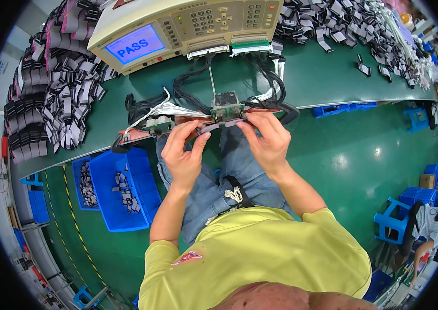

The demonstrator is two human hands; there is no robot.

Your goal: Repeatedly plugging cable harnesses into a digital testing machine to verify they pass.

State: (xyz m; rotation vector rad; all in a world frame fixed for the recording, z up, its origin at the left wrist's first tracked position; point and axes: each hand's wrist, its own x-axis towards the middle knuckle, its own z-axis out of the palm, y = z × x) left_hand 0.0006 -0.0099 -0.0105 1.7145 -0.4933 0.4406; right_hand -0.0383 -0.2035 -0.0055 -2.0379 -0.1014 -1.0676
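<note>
In front of tester (185,32), left hand (183,153) and right hand (267,139) pinch one ribbon cable (209,127), fingertips closed; mid-check, probably. Cable heaps (68,107) flank tester; finished share unclear.

From afar I see a blue stool (388,221), a person (431,222) in grey to its right, crates (418,198) and a cardboard box (427,181) beyond it, striped tape (72,206) far to its left.

Around the held ribbon cable (207,127) I see, on the workbench (327,72), a cable tester (183,31) at eleven o'clock, cable piles (67,106) at nine and two; lower, a bin (150,188) at eight.
</note>
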